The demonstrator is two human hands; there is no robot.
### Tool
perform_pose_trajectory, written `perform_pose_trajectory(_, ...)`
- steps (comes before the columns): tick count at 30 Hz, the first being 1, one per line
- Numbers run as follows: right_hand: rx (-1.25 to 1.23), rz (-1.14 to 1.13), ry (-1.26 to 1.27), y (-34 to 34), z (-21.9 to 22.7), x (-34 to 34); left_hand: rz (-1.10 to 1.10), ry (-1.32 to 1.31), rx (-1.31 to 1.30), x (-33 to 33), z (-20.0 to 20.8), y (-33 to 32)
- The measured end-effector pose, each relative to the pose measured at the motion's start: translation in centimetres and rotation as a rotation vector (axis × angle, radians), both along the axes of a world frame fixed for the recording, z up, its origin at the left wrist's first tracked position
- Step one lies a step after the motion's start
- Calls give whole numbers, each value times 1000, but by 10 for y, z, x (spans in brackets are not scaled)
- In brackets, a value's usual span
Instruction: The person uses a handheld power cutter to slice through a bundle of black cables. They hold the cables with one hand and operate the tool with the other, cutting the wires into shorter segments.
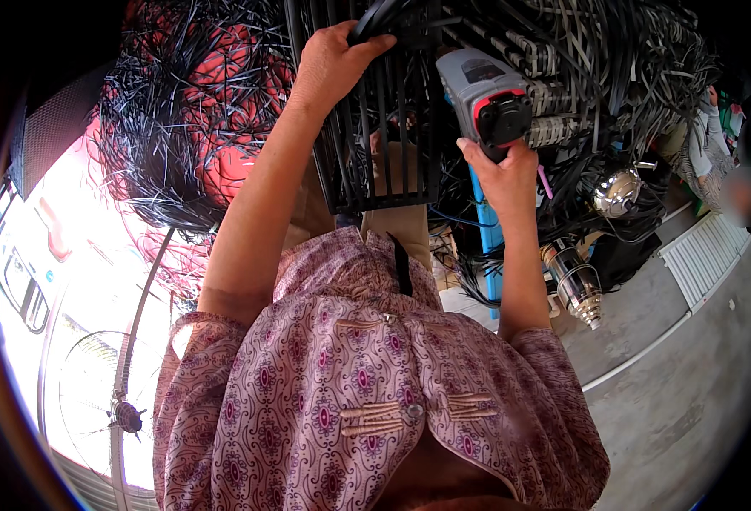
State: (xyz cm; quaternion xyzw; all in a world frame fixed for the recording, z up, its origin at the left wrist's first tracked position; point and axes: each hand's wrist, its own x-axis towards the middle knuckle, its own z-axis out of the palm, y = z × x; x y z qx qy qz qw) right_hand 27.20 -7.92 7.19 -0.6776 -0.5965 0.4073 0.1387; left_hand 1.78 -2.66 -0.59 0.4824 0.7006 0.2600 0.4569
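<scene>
At the top centre my left hand [337, 64] is closed around a bundle of flat black strips [386, 19], over the upper part of a black slatted frame [381, 128]. The frame stands in front of my legs, its lower edge near my lap. Right of it, my right hand [507, 175] is wrapped around the handle of a grey pistol-grip power tool [475, 81] with red trim and a black rear end. The tool's front points away from me, toward the frame's right side. Its tip is hard to make out, and I cannot tell whether it touches anything.
Tangled black strips cover a red surface [222, 170] at the left. More dark strips [546, 51] hang and pile at the right, near a shiny metal kettle [618, 192] and a metal flask [573, 277]. A fan [124, 417] stands lower left; another person [743, 200] is far right.
</scene>
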Motion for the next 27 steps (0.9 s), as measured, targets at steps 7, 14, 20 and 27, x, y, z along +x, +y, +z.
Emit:
perform_pose_trajectory(7,-3,-90,85,-8,-11,5,45,-108,44,-1,1,4)
perform_pose_trajectory(14,-193,-490,326,-40,-22,22,273,-472,-84,-16,11,-1)
perform_pose_trajectory(20,-301,-533,352,-39,-60,27,97,48,81,2,11,3)
perform_pose_trajectory(27,-355,-466,464,-39,-87,10,-189,511,-188,66,35,22)
